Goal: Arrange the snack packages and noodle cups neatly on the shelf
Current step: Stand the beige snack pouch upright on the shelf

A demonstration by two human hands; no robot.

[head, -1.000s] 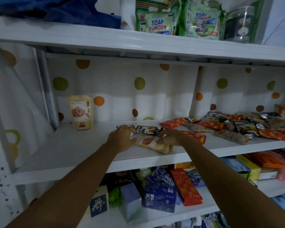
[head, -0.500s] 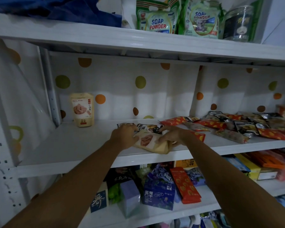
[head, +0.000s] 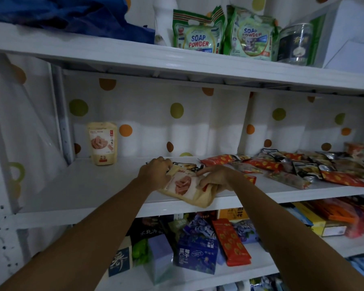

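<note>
A beige snack pouch [head: 183, 186] with a pink-slice picture lies tilted at the front edge of the middle shelf [head: 88, 187]. My left hand [head: 156, 173] grips its upper left corner and my right hand [head: 215, 177] holds its right side. A dark snack pack [head: 186, 166] lies just behind the pouch, partly hidden by my hands. A matching beige pouch [head: 102, 143] stands upright at the back left of the shelf. A loose heap of red and dark snack packages [head: 298, 166] covers the shelf's right half.
The upper shelf carries two soap powder bags [head: 198, 32], a clear jar [head: 295, 45] and a blue cloth [head: 67, 15]. The lower shelf holds boxes, among them a blue box [head: 194, 255] and a red pack [head: 231, 242]. A spotted white sheet backs the shelves.
The beige pouch has been lifted and tilted up, so its picture faces me more. Both hands have stayed on it, shifting slightly toward the shelf's front edge.
</note>
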